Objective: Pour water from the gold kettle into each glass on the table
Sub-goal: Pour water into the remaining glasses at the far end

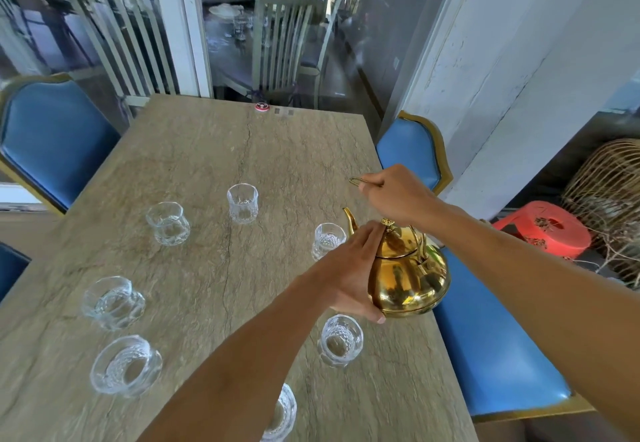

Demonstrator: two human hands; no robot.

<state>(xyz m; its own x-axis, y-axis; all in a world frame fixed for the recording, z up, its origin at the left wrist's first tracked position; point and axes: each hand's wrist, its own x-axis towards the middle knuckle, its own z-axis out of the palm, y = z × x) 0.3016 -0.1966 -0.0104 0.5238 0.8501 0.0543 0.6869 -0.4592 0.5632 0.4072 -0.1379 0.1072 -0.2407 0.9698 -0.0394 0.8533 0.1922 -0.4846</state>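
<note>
- Over the right edge of the worktop, in the head view, the right hand is clenched in a fist round the thin wire handle of the gold kettle, gripping it from above the lid.
- The left hand lies flat, fingers straight and together, pressed against the kettle's left side. Its fingertips reach the lid close to the knob, and its thumb lies low by the base.
- The gold kettle is round-bellied and mirror-bright, lid on and nearly upright. Whether its base rests on the worktop or hangs just above it cannot be told.
- Its curved spout points away and leftward, just beside the rim of the glass by the spout, which the left hand partly hides.
- The glass by the base stands near the left thumb. The bottom-edge glass shows partly behind the left forearm.
- Well apart on the left stand the near-left glass, the mid-left glass, the far-left glass and the far glass, all upright cut glass. Whether any holds water cannot be told.
</note>
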